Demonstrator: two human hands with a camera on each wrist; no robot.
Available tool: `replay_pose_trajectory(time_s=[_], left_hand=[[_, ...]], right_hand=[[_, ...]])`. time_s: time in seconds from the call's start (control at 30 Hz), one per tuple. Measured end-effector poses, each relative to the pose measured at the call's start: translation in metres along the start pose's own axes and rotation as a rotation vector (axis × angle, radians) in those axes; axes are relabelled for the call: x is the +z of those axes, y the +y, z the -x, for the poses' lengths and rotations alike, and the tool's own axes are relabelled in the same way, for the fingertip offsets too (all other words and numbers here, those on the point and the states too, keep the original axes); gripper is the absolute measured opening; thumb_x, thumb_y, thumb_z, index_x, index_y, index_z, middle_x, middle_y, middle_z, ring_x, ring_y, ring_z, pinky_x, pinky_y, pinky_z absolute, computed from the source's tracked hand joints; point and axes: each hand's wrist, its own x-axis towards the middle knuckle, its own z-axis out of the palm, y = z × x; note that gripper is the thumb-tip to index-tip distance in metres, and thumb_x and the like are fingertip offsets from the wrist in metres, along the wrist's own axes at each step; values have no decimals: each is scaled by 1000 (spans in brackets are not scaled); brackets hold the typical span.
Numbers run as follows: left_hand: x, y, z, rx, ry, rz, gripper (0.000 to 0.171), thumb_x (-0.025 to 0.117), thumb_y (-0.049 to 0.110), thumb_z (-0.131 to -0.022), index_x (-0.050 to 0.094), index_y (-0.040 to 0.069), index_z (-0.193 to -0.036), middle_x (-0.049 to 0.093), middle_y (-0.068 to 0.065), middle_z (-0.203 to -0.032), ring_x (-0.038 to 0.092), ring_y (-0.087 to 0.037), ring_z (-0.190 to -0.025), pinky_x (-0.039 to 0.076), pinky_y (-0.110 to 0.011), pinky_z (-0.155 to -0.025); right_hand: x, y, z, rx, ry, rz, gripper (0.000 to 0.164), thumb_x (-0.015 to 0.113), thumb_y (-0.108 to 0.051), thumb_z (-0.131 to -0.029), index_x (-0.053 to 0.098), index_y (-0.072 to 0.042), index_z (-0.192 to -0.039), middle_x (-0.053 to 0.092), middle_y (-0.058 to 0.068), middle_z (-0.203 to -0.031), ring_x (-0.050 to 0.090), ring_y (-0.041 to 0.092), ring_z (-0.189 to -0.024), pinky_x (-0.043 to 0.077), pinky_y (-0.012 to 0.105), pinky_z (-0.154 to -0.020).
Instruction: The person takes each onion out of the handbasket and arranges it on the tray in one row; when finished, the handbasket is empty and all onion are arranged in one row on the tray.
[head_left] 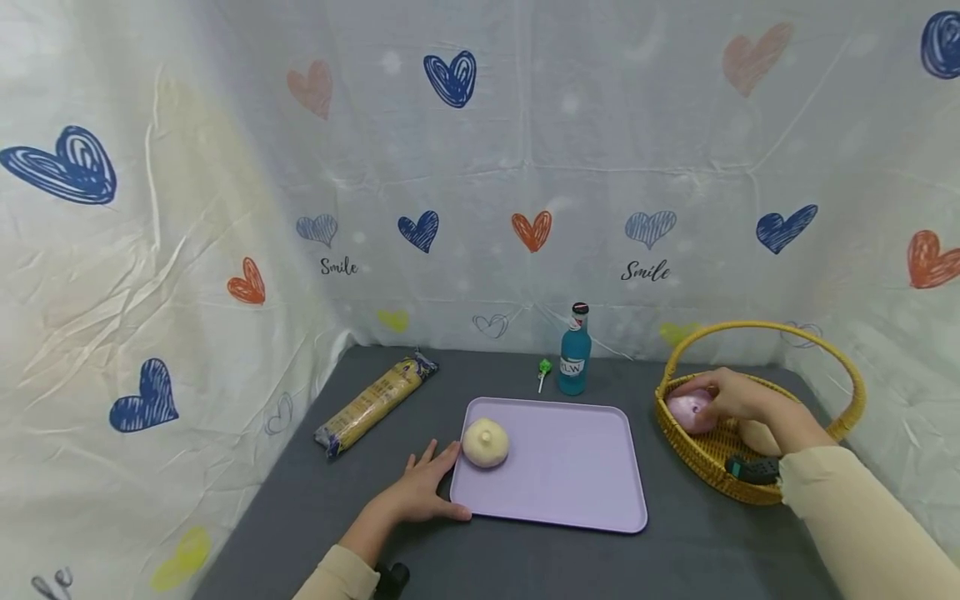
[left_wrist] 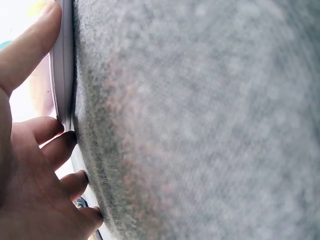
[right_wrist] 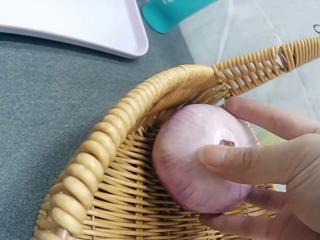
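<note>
In the head view, my right hand [head_left: 731, 394] reaches into a yellow wicker basket [head_left: 693, 457] at the right and grips a purple onion [head_left: 684, 408]. The right wrist view shows the thumb across the front of the onion [right_wrist: 195, 160], with the other fingers around its far side and underneath. My left hand [head_left: 416, 493] has its fingers spread, touching the left edge of a lilac tray [head_left: 562, 467]. A round cream bulb [head_left: 485, 443] with a knob on top sits at the tray's left side, close to the fingertips.
A pale rounded thing [head_left: 757, 436] lies in the basket, partly hidden by the right arm. Behind the tray stand a teal bottle [head_left: 575, 354] and a small green lollipop [head_left: 544, 367]. A yellow packet of noodles [head_left: 375, 402] lies at the table's back left.
</note>
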Motion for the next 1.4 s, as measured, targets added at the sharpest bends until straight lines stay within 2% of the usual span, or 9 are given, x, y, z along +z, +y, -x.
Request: replay_pose_trajectory(time_s=[0.27, 0.47, 0.67, 0.9, 1.17, 1.4], left_hand=[[0, 2, -1, -8, -7, 9, 115, 81, 59, -76, 22, 9, -161, 24, -12, -167, 4, -44, -155, 2, -71, -119], [0, 5, -4, -16, -17, 2, 115, 81, 60, -76, 22, 10, -162, 24, -11, -167, 4, -43, -156, 2, -70, -119], [1, 5, -3, -25, -20, 1, 115, 81, 59, -76, 22, 10, -162, 24, -10, -167, 4, -42, -156, 2, -70, -119], [0, 4, -2, -22, -11, 4, 114, 82, 59, -76, 23, 11, -162, 25, -10, -167, 5, -43, -156, 2, -70, -119], [-1, 2, 0, -24, -1, -4, 115, 82, 59, -76, 23, 10, -161, 25, -11, -167, 6, -43, -155, 3, -71, -119], [-1, 1, 1, -19, 2, 0, 115, 82, 58, -75, 24, 9, -161, 26, -12, -167, 5, -44, -155, 3, -72, -118]], right_hand=[[-5, 2, 7, -67, 13, 62, 46, 77, -2, -82, 70, -5, -127, 65, 21, -125, 56, 22, -90, 53, 28, -69], [-11, -1, 15, -123, 64, 102, 42, 79, -11, -85, 71, -4, -125, 67, 22, -126, 59, 18, -92, 52, 24, -70], [-12, -3, 18, -106, 72, 116, 41, 79, -14, -86, 71, -6, -126, 65, 22, -127, 57, 20, -98, 52, 24, -72], [-15, -2, 22, -112, 110, 138, 40, 79, -14, -86, 72, -8, -125, 66, 21, -127, 59, 14, -97, 52, 22, -73], [-11, -7, 25, -98, 132, 143, 39, 77, -15, -88, 72, -11, -126, 62, 25, -131, 57, 24, -103, 51, 23, -74], [-9, -14, 31, -136, 172, 203, 37, 78, -16, -87, 74, -14, -124, 65, 20, -129, 58, 15, -102, 51, 22, -75]])
